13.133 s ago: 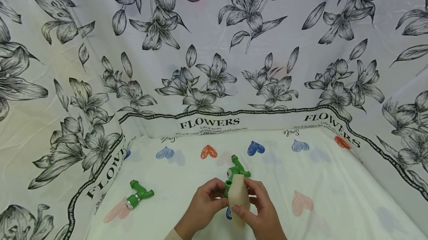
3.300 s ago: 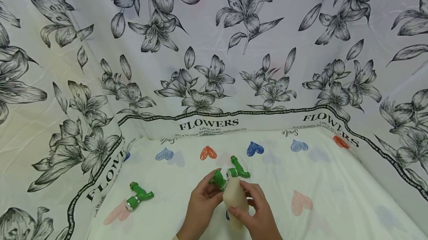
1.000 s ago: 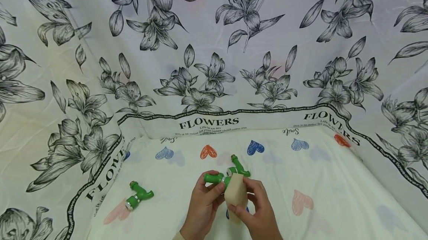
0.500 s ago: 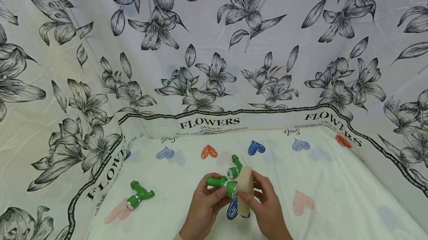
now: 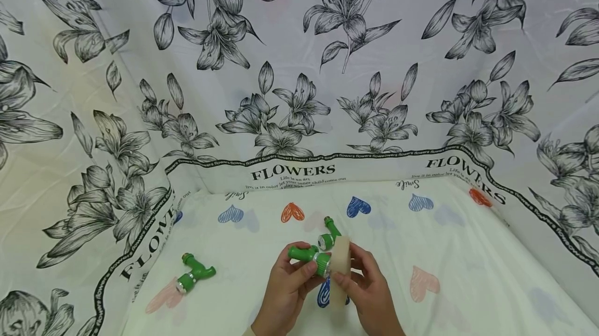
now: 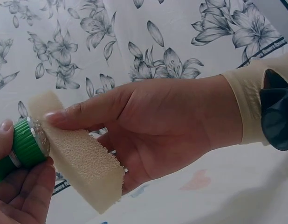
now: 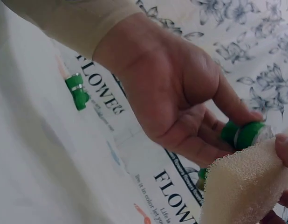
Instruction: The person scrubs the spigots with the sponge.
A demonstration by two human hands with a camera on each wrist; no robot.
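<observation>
Clock positions refer to the head view, with 12 o'clock pointing away from the person. The first green faucet [image 5: 304,255] lay in the left hand [image 5: 286,286], whose fingers curled round it from 9 o'clock while the thumb pressed the ribbed collar at 5 o'clock. The right hand [image 5: 372,289] pinched the beige sponge block [image 5: 340,258], thumb on its near side and fingers behind it at 2 o'clock. The sponge block stood on edge at the faucet's 3 o'clock, against or just beside the silver end (contact could not be confirmed).

Compared with one second earlier, the sponge block had shifted toward 3 o'clock, exposing the ribbed collar it had covered. The two resting faucets had kept their positions.

The second green faucet [image 5: 333,231] lay at 1 o'clock from the first, partly hidden by the sponge block. The third green faucet [image 5: 198,272] lay well apart at 9 o'clock, its collar toward 7 o'clock over a pink heart print. Both rested on the white heart-print cloth [image 5: 243,253], below the lily-print curtain [image 5: 285,24].
</observation>
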